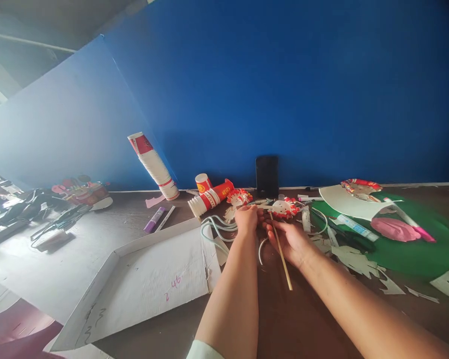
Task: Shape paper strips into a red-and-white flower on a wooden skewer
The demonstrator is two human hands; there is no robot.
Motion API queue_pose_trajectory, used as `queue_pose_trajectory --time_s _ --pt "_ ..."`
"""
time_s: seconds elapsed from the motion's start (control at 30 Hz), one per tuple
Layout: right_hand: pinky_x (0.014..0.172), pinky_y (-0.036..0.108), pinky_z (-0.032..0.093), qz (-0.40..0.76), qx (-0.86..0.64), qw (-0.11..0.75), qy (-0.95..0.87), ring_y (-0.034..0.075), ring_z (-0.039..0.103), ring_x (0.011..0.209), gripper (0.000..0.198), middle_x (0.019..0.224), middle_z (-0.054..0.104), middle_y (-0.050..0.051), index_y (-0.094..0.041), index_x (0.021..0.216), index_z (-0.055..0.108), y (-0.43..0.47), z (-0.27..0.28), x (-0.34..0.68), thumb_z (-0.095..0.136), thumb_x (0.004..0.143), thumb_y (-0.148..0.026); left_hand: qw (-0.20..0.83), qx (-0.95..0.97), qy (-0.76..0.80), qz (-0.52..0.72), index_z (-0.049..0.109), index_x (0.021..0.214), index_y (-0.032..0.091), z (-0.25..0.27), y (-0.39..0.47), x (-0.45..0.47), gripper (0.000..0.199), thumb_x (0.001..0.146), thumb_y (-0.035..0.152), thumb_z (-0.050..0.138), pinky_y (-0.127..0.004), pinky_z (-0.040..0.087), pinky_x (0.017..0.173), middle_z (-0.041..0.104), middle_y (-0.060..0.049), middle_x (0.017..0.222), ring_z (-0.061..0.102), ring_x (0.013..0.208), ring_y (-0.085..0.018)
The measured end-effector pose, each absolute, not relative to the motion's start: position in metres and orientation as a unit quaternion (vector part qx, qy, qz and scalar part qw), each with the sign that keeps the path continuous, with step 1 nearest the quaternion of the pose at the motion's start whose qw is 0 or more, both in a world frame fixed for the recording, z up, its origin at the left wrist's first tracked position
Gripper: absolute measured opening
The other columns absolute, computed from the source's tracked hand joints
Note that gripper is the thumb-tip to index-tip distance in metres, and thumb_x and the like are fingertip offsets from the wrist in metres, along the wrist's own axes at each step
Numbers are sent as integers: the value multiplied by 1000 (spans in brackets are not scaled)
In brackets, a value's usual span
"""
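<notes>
My left hand (247, 219) is closed at the middle of the table, its fingertips pinching the pale edge of a cut paper cup (282, 207). That cup is spread out like a flower, with a white round base and red tips. My right hand (290, 242) lies palm up just below it, fingers curled round a thin wooden stick (283, 262). The stick slants down toward me, and its upper end meets the cup; whether the two are joined I cannot tell. Behind my left hand lies another flower-cut paper cup (239, 198).
A shallow white cardboard box (142, 284) stands at left. Behind are stacked paper cups (155, 167), fallen red cups (213, 197) and a black phone (267, 175) against the blue partition. Green sheet (415, 254), glue stick (357, 228) and paper scraps (355, 260) lie at right.
</notes>
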State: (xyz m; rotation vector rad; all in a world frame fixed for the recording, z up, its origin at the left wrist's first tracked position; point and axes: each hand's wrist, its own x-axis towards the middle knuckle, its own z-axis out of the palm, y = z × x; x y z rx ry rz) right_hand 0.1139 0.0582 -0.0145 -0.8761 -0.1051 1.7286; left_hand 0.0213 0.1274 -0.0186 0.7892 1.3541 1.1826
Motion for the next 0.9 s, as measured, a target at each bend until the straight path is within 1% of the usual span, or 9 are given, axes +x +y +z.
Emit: queue_pose_trajectory --time_s 0.13,0.23,0.3,0.43,0.53,0.6,0.67,0.8,0.9 --pt "46 22 57 688 -402 601 -53 13 64 49 17 59 67 5 -16 85 58 52 -17 98 48 81 -4 544 346 585 492 62 63 15 -15 126 20 15 76 20 60 -22 46 52 67 -6 68 55 51 -11" --pt "48 27 57 683 -418 596 -57 17 67 55 14 61 68 5 -19 84 57 43 -13 87 49 81 -8 543 350 585 490 63 63 15 -14 125 20 14 77 19 59 -22 47 53 67 -6 68 56 51 -11" --pt "48 28 57 681 -433 587 -59 18 67 56 12 62 68 5 -20 84 57 38 -10 82 49 82 -11 547 350 583 489 64 63 15 -13 125 19 15 77 19 59 -23 47 54 67 -6 68 55 51 -11" --pt "42 22 52 685 -444 570 -93 11 61 48 10 63 67 4 -17 84 59 37 -11 80 51 81 -12 560 359 578 472 63 61 15 -13 124 19 17 76 20 60 -25 45 50 64 -6 64 54 49 -12" --pt "34 16 44 663 -423 604 -126 7 53 41 9 55 60 -1 -17 80 60 46 -16 88 54 79 -10 580 366 563 461 61 60 15 -13 122 20 17 75 21 62 -23 42 46 59 -3 56 50 44 -10" --pt "33 14 44 652 -437 607 -119 6 51 39 9 51 56 -3 -16 77 59 53 -17 97 57 77 -8 592 362 558 455 59 59 15 -12 122 20 19 75 22 64 -21 39 44 53 0 51 45 42 -8" --pt "34 13 45 658 -447 595 -115 5 50 40 9 55 57 -1 -16 78 60 58 -16 107 59 76 -7 606 352 558 445 59 60 14 -11 122 19 18 75 21 66 -18 36 42 51 1 51 41 41 -5" --pt "27 6 31 707 -388 583 -98 2 44 39 11 56 54 -1 -15 81 60 63 -12 121 55 78 -5 655 335 532 419 61 64 12 -8 121 16 16 73 22 70 -15 31 40 56 0 60 40 43 -2" --pt "26 5 26 732 -347 571 -129 1 41 38 15 59 54 0 -14 87 61 64 -14 124 53 79 -5 681 338 507 407 61 64 11 -6 121 15 20 73 25 72 -14 26 38 52 1 57 38 42 -1"
